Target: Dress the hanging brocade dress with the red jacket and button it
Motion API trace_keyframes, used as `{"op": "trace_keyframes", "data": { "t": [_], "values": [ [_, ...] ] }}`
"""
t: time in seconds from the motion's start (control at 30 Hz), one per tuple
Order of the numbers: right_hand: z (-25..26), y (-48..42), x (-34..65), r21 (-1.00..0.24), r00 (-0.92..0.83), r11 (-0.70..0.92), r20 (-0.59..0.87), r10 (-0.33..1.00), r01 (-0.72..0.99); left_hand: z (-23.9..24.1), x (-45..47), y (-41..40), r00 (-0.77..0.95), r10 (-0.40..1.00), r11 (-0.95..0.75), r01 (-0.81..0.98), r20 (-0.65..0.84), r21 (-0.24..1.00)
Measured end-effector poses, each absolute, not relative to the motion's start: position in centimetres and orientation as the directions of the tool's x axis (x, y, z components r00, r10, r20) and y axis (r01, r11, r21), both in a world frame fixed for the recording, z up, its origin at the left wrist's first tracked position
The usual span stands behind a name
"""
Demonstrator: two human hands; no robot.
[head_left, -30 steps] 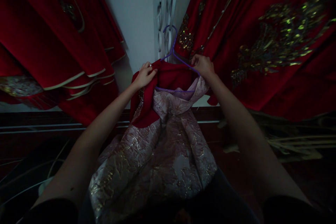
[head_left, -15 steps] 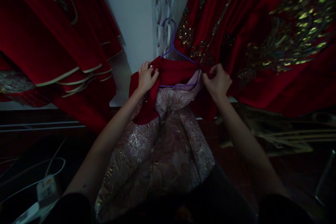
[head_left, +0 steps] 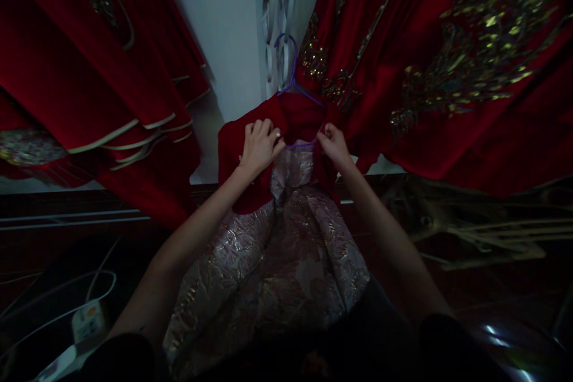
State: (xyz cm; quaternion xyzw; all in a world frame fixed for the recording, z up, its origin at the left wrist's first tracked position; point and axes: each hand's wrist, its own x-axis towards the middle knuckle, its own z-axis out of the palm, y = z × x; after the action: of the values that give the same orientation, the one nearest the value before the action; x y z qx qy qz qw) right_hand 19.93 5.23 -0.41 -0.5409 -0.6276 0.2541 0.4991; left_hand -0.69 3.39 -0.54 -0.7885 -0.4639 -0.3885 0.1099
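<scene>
A short red jacket (head_left: 235,143) hangs on a purple hanger (head_left: 294,71), over a shiny pinkish brocade skirt (head_left: 295,250) that spreads down toward my body. My left hand (head_left: 262,146) is closed on the jacket's left front edge, near the collar. On the other side, my right hand (head_left: 333,144) pinches the right front edge beside the hanger's lower bar. Between the hands the inside of the jacket's back shows, with the pale top of the skirt below it. My fingertips partly cover the edges they grip.
Long red garments with pale trim (head_left: 134,131) hang at left. Red garments with gold sequins (head_left: 487,42) hang at right. White scrolled metalwork (head_left: 282,6) stands behind the hanger. A power strip with cords (head_left: 87,319) lies low at left; tan hangers or sticks (head_left: 483,233) lie low at right.
My right hand has moved inward and slightly down, drawing the jacket's right front over the skirt top. My left hand has shifted a little right and down, and the jacket opening is narrower.
</scene>
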Motion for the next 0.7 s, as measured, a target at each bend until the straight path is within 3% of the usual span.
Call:
{"op": "trace_keyframes", "data": {
  "t": [0.1,0.2,0.37,0.53,0.7],
  "values": [
    [0.8,4.1,16.7,-0.899,-0.069,0.337,0.331,0.941,0.281,-0.9,0.5,2.3,0.496,0.64,-0.652,0.754,0.586,0.074],
    [1.4,2.8,14.9,-0.91,-0.178,0.352,0.318,0.931,0.219,-1.7,0.7,1.3,0.51,0.653,-0.65,0.757,0.559,0.068],
    [0.7,2.1,15.6,-0.903,-0.223,0.392,0.35,0.91,0.178,-2.6,0.0,1.1,0.262,0.741,-0.552,0.762,0.618,0.339],
    [-0.1,1.6,16.7,-0.959,-0.349,0.276,0.28,0.894,-0.063,-3.4,0.3,1.1,0.036,0.764,-0.574,0.492,0.644,0.654],
    [-0.7,0.8,16.6,-0.944,-0.37,0.308,0.33,0.868,-0.121,-4.8,0.6,0.6,-0.009,0.777,-0.602,0.282,0.63,0.747]
  ]
}}
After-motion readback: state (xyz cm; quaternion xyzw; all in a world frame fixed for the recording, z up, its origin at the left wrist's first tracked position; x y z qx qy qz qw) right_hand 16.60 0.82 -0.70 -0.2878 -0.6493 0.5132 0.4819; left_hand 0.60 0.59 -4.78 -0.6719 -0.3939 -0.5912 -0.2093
